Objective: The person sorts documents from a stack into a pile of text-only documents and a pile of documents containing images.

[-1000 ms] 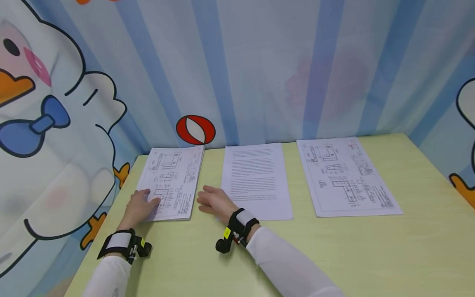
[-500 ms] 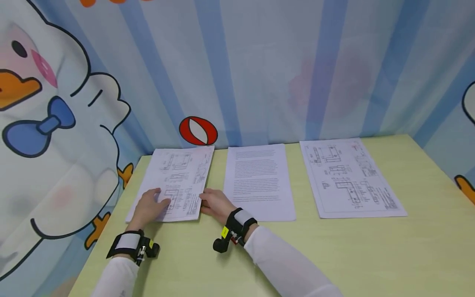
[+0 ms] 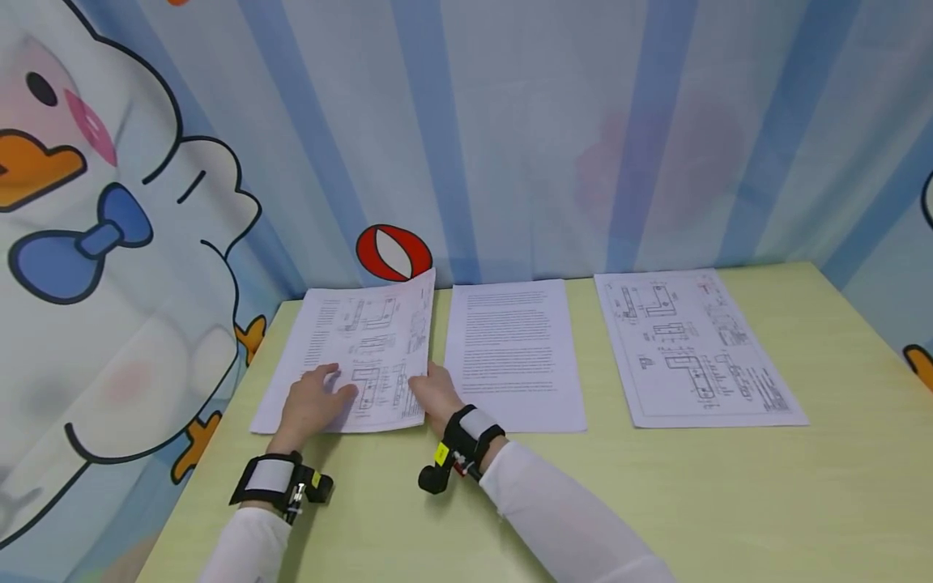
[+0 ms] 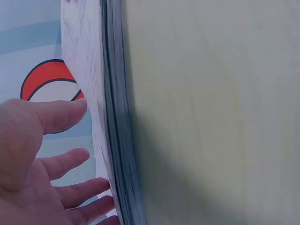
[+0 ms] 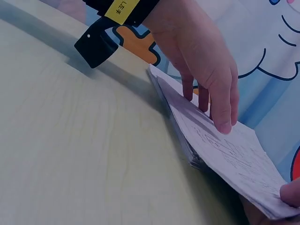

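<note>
On the left of the table lies a stack of paper (image 3: 291, 380), a page with printed lines showing along its left side. Over it, a technical drawing sheet (image 3: 386, 324) is shifted right, its right edge raised. My right hand (image 3: 436, 397) pinches that edge, the thumb (image 5: 291, 193) on top and the fingers mostly hidden below. Fingers spread, my left hand (image 3: 309, 405) rests its fingertips on the drawing's left part. The left wrist view shows the layered sheet edges (image 4: 117, 108) beside these fingertips.
A text page (image 3: 503, 356) lies in the middle of the table, close to the right hand. Farther right is another technical drawing (image 3: 692, 348). A printed curtain (image 3: 539, 146) stands along the table's back edge. Both wrists wear strapped cameras.
The right hand has closed on the right edge of the drawing and raised it. The drawing has slid right, uncovering a text page beneath. The left hand has moved slightly right with it.
</note>
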Demonstrator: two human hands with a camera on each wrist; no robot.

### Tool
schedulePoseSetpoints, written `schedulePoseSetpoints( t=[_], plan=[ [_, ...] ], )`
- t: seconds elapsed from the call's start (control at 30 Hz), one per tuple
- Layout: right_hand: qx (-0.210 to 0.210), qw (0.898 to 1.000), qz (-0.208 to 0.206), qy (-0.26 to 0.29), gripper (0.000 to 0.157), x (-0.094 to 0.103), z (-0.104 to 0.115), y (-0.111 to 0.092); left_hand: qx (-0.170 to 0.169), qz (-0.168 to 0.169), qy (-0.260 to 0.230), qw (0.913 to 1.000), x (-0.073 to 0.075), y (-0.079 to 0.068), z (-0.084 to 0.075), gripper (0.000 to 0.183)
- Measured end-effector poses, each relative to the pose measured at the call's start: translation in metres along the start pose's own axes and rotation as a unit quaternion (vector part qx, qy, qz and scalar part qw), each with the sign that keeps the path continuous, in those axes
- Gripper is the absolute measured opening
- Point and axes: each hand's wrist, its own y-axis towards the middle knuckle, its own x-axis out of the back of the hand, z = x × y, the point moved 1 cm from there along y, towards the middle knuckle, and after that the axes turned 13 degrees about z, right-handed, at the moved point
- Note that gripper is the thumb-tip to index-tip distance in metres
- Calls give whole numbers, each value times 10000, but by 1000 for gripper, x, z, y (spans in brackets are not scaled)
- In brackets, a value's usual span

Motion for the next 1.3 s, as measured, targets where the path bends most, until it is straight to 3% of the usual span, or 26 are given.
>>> schedulePoseSetpoints(
  t=[0.2,0.43,0.53,0.63,0.7,0.8,0.83,1.0,1.07,1.17,1.3],
  plan=[
    [54,9990,-396,217,42,15,-2,-9,251,-17,-226,9994,-1,3,-2,62],
    [155,9992,-192,309,42,41,-3,-17,371,182,-810,9959,5,7,-3,71],
    [232,9992,-65,316,43,52,0,-21,267,337,-1320,9903,6,9,-8,75],
    [347,9987,-16,385,41,64,4,-27,92,566,-2002,9781,4,10,-16,77],
    [435,9981,18,430,40,71,7,-31,26,710,-2514,9653,3,10,-23,77],
    [525,9972,91,530,38,82,13,-37,16,815,-3396,9370,0,9,-35,73],
    [558,9970,103,521,37,85,15,-38,-22,838,-3709,9249,0,9,-39,71],
    [724,9966,38,398,36,106,25,-51,-448,1253,-5135,8477,-7,7,-62,56],
    [743,9965,-9,376,37,115,27,-58,-641,1496,-5415,8248,-12,6,-71,52],
    [761,9965,25,335,38,127,27,-70,-837,1732,-5642,8029,-21,4,-83,46],
    [815,9965,56,151,40,142,30,-84,-954,1823,-5656,7986,-31,2,-97,43]
  ],
)
